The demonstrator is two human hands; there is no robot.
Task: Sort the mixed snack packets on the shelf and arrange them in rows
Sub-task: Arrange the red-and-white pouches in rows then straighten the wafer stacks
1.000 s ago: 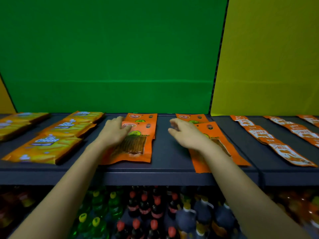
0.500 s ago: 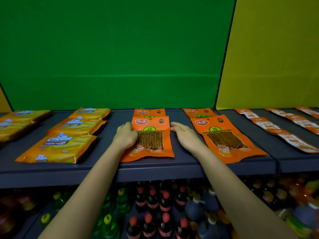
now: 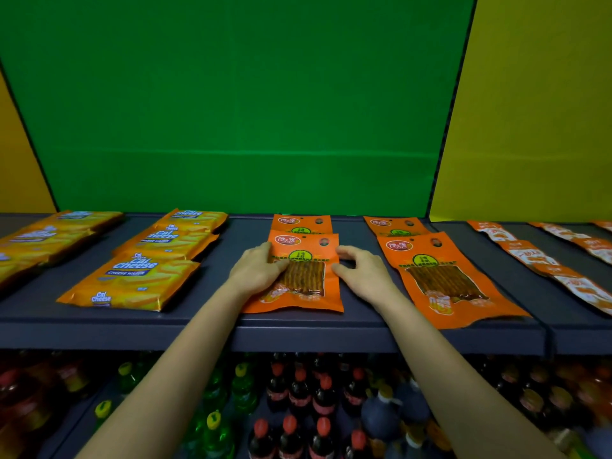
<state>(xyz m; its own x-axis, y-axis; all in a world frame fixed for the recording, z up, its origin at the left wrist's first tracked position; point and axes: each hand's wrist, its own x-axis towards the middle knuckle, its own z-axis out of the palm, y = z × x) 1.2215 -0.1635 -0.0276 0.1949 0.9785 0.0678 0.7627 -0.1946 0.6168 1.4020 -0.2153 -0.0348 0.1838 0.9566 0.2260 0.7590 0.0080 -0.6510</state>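
Note:
An orange snack packet [image 3: 306, 279] with a clear window of brown sticks lies flat near the front of the dark shelf [image 3: 298, 332]. My left hand [image 3: 255, 273] grips its left edge, thumb lying on the window. My right hand [image 3: 362, 273] is arched at its right edge, thumb and fingertips pinching that side. A matching packet [image 3: 301, 222] lies behind it, partly covered. Two more of the same kind, a front packet [image 3: 443, 279] and a back packet [image 3: 395, 225], form a column to the right.
Yellow Cal Cheese wafer packs [image 3: 132, 283] lie in two columns on the left. Strips of orange-and-white sachets [image 3: 543, 265] run along the right. A green back panel [image 3: 231, 127] closes the shelf. Below, bottles [image 3: 298, 392] fill the lower level.
My right hand came off the right column and both hands closed in on the middle packet's sides. That packet now lies straight, and my right fingers have arched up.

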